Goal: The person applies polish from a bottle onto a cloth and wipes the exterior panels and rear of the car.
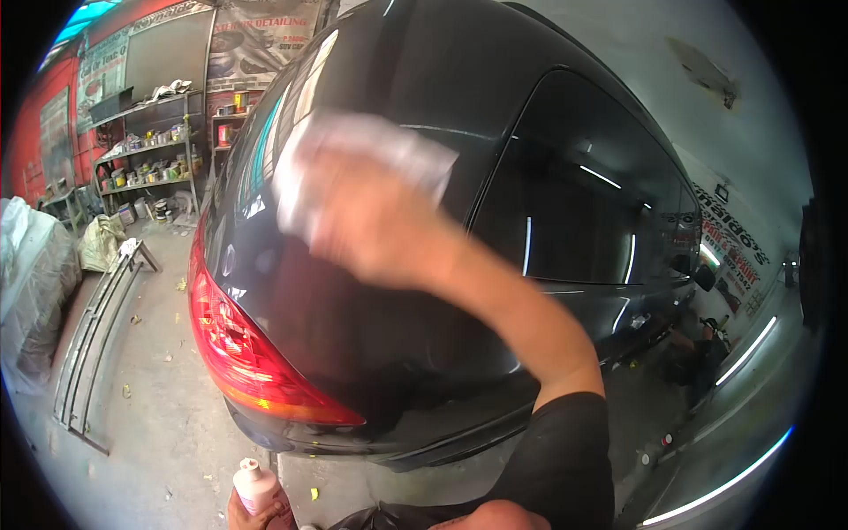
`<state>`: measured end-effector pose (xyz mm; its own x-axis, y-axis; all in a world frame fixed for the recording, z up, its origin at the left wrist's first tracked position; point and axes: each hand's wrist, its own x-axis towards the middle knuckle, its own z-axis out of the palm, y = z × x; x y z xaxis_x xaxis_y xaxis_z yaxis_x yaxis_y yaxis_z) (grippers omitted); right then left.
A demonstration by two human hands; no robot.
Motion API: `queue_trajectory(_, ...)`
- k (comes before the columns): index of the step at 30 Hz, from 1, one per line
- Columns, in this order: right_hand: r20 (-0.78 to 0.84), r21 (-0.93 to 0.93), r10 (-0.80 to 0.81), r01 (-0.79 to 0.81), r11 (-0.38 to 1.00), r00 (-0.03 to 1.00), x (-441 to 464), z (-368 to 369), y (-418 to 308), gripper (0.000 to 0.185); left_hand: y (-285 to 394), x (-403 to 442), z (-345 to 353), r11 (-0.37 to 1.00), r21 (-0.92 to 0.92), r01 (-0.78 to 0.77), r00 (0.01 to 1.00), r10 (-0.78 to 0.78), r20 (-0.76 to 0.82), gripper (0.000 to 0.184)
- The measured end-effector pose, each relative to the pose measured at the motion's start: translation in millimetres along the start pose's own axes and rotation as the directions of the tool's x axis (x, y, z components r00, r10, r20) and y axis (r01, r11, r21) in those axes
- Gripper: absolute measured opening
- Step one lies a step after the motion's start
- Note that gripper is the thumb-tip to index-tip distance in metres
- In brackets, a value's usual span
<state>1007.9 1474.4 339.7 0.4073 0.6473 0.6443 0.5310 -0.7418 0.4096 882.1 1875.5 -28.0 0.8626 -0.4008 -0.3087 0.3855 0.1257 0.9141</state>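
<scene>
My right hand, smeared by motion, presses a white cloth against the dark panel of a black car, between the rear window and the tinted side window. The fingers are partly lost in the blur and the folds of the cloth. Below that arm, the red tail light wraps around the car's rear corner. Low in the view, my left hand is wrapped around a pale bottle with a narrow top, held upright apart from the car. Its lower part is cut off by the frame.
Metal shelves with several cans stand at the back left. A metal frame bench and a plastic-covered object are on the left. Another person crouches beside the car's far right side. Yellow scraps lie on the concrete floor.
</scene>
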Motion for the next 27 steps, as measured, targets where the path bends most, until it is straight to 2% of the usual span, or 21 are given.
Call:
queue_trajectory(1, 0.036, -0.07, -0.02, 0.023, 0.997, 0.999, -15, 14, -35, 0.04, 10, 1, 2, 0.988, 0.156, 0.009, 1.0, -0.004, -0.031, 0.041)
queue_trajectory(2, 0.254, -0.079, -0.068, 0.091, 0.993, 0.965, -28, 20, -36, 0.038, 21, 2, 3, 0.951, 0.309, 0.021, 0.998, -0.001, -0.065, 0.041)
queue_trajectory(3, 0.215, -0.119, -0.028, 0.055, 0.991, 0.976, -25, 10, -27, 0.039, 31, 3, 2, 0.889, 0.456, 0.037, 0.995, 0.01, -0.1, 0.041)
queue_trajectory(5, 0.131, -0.175, 0.052, -0.029, 0.984, 0.99, -9, -20, 15, 0.041, 43, 0, -6, 0.913, 0.404, 0.054, 0.997, -0.025, -0.076, 0.041)
queue_trajectory(6, 0.01, -0.278, 0.076, -0.07, 0.958, 0.997, 3, -38, 48, 0.037, 44, -1, -11, 0.929, 0.366, 0.064, 0.997, -0.043, -0.066, 0.041)
queue_trajectory(7, -0.112, -0.259, 0.235, -0.257, 0.931, 0.965, 14, -56, 82, 0.036, 37, -3, -21, 0.977, 0.204, 0.064, 0.997, -0.055, -0.048, 0.041)
queue_trajectory(8, -0.144, -0.284, 0.288, -0.318, 0.905, 0.947, 20, -72, 139, 0.037, 25, -3, -37, 0.998, 0.035, 0.056, 0.998, -0.055, -0.032, 0.04)
queue_trajectory(9, -0.199, -0.287, 0.415, -0.458, 0.841, 0.888, 40, -89, 173, 0.043, 17, -2, -53, 0.991, -0.13, 0.044, 0.999, -0.047, -0.017, 0.04)
queue_trajectory(10, -0.248, -0.345, 0.369, -0.437, 0.831, 0.896, 63, -94, 206, 0.045, 12, -1, -66, 0.99, -0.131, 0.061, 0.998, -0.065, -0.026, 0.04)
queue_trajectory(11, -0.289, -0.402, 0.325, -0.422, 0.812, 0.901, 79, -89, 225, 0.048, -2, 4, -80, 0.969, -0.223, 0.101, 0.994, -0.105, -0.005, 0.042)
queue_trajectory(13, -0.23, -0.49, 0.326, -0.398, 0.775, 0.917, 112, -67, 206, 0.049, -31, 15, -103, 0.901, -0.387, 0.194, 0.981, -0.188, 0.056, 0.044)
queue_trajectory(14, -0.202, -0.534, 0.325, -0.382, 0.754, 0.924, 132, -56, 192, 0.049, 2, 11, -104, 0.98, 0.024, 0.197, 0.974, -0.199, 0.109, 0.047)
queue_trajectory(15, -0.087, -0.515, 0.367, -0.357, 0.779, 0.926, 141, -44, 159, 0.05, 19, 19, -102, 0.987, 0.153, 0.055, 0.997, -0.061, 0.038, 0.054)
queue_trajectory(17, 0.044, -0.461, 0.349, -0.291, 0.838, 0.936, 141, -15, 100, 0.044, 26, 32, -99, 0.887, 0.425, -0.183, 0.974, 0.221, -0.041, 0.07)
queue_trajectory(18, 0.051, -0.445, 0.264, -0.215, 0.869, 0.963, 136, 4, 70, 0.039, 14, 37, -107, 0.865, 0.474, -0.165, 0.974, 0.218, -0.058, 0.075)
queue_trajectory(19, 0.056, -0.426, 0.175, -0.134, 0.894, 0.983, 130, 22, 40, 0.035, 22, 39, -104, 0.884, 0.428, -0.188, 0.976, 0.217, -0.019, 0.076)
queue_trajectory(21, 0.103, -0.272, 0.102, -0.071, 0.96, 0.989, 119, 60, -16, 0.035, 38, 39, -95, 0.879, 0.43, -0.205, 0.975, 0.222, 0.012, 0.075)
queue_trajectory(23, 0.137, -0.223, 0.033, -0.001, 0.975, 0.99, 107, 97, -62, 0.038, 41, 39, -93, 0.867, 0.454, -0.206, 0.977, 0.212, 0.039, 0.074)
queue_trajectory(24, 0.209, -0.163, 0.013, 0.022, 0.986, 0.978, 98, 114, -83, 0.037, 41, 39, -92, 0.856, 0.47, -0.216, 0.975, 0.211, 0.063, 0.073)
queue_trajectory(25, 0.273, -0.109, -0.004, 0.035, 0.993, 0.962, 90, 123, -101, 0.037, 38, 38, -89, 0.858, 0.454, -0.242, 0.97, 0.228, 0.085, 0.073)
queue_trajectory(27, 0.26, 0.023, 0.059, -0.067, 0.997, 0.964, 82, 121, -122, 0.036, 32, 40, -89, 0.851, 0.426, -0.308, 0.951, 0.276, 0.137, 0.071)
